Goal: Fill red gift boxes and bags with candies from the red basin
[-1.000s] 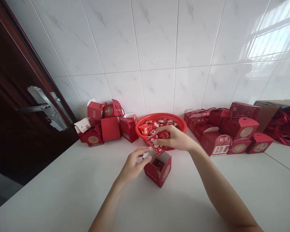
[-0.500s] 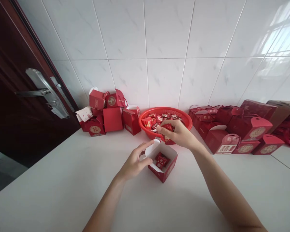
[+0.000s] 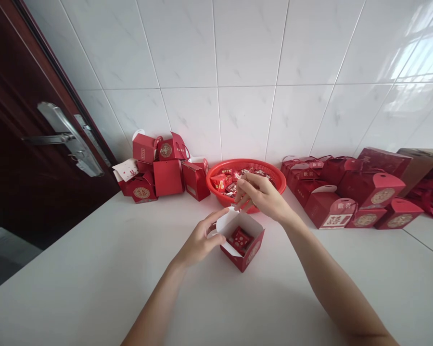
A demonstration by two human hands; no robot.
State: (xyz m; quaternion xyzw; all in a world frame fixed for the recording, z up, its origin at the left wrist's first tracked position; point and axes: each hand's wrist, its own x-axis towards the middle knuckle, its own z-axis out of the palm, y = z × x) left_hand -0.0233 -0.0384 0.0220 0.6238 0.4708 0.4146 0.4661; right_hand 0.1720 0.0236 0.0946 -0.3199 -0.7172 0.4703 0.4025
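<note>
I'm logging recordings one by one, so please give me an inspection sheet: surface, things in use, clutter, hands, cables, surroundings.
Surface: white tabletop, seam at right.
Things in use: open red box, wrapped packets inside; red basket behind, holding more.
Clutter: left-side boxes and right-side boxes, piled.
Hands: left hand at the open red box's left edge; right hand near the red basket's front, grip unclear.
Cables: nothing seen.
Surroundings: tiled wall; dark door with metal handle.

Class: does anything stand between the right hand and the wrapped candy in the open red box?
Perhaps the raised white flap of the red box, close to the right hand; depth is unclear. Otherwise nothing visible blocks the wrapped candy: the left hand is left of it.
</note>
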